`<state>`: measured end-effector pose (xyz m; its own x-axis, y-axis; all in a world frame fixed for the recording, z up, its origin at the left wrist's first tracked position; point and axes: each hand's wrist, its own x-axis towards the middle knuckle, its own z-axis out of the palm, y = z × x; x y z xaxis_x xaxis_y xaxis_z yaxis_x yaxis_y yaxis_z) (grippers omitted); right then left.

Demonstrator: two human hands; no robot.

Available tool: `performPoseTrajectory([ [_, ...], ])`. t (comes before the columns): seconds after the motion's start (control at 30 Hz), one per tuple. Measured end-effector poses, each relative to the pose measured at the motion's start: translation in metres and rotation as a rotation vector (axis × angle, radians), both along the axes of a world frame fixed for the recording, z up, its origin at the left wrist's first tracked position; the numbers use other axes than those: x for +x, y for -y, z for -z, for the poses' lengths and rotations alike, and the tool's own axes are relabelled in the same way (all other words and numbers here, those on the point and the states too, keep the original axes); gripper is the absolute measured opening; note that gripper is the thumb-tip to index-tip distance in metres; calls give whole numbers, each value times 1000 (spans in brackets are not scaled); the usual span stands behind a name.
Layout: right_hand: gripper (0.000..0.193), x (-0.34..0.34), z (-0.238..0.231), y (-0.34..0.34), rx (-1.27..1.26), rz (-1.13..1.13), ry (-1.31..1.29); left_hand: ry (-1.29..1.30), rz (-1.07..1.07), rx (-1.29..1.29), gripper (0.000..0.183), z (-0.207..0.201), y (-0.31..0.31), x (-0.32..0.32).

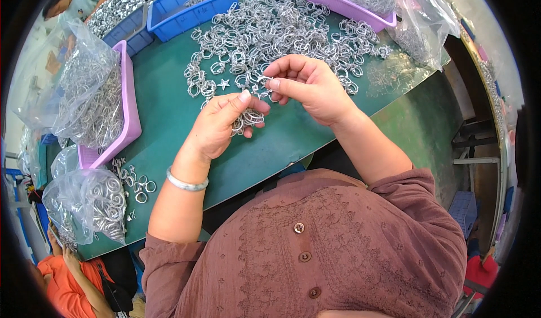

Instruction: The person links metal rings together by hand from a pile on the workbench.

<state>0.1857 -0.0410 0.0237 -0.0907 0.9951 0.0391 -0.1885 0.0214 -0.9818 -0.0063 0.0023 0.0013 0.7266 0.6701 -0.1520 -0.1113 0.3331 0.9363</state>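
Observation:
Over the green table [163, 101], my left hand [215, 123] is curled around a cluster of silver rings [243, 122], its thumb on top and the rings showing below the fingers. Close beside it, my right hand [315, 90] pinches one silver ring [263, 78] between thumb and forefinger. The two sets of fingertips nearly meet. Just beyond both hands spreads a large heap of silver rings [270, 28]. A small star-shaped piece [224, 84] lies at the heap's near edge, left of my fingertips.
At the left stand a purple tray [131, 101] with a bagged load of rings and a clear bag of spiral pieces [107, 205], with loose rings [141, 189] beside it. A blue tray [169, 28] and another purple tray [360, 11] stand at the back. Two people work nearby at left.

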Motion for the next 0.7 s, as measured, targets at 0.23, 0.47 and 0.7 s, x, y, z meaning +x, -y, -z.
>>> performPoseTrajectory([
  [0.23,18,-2,2,1,17,-8,12,25,-29,-62,35,-1,-1,0],
  [0.47,17,-2,3,1,59,-25,-16,7,-79,-83,31,-1,-1,1],
  [0.7,16,-2,4,2,57,-24,-6,-6,-88,-93,26,1,-1,1],
])
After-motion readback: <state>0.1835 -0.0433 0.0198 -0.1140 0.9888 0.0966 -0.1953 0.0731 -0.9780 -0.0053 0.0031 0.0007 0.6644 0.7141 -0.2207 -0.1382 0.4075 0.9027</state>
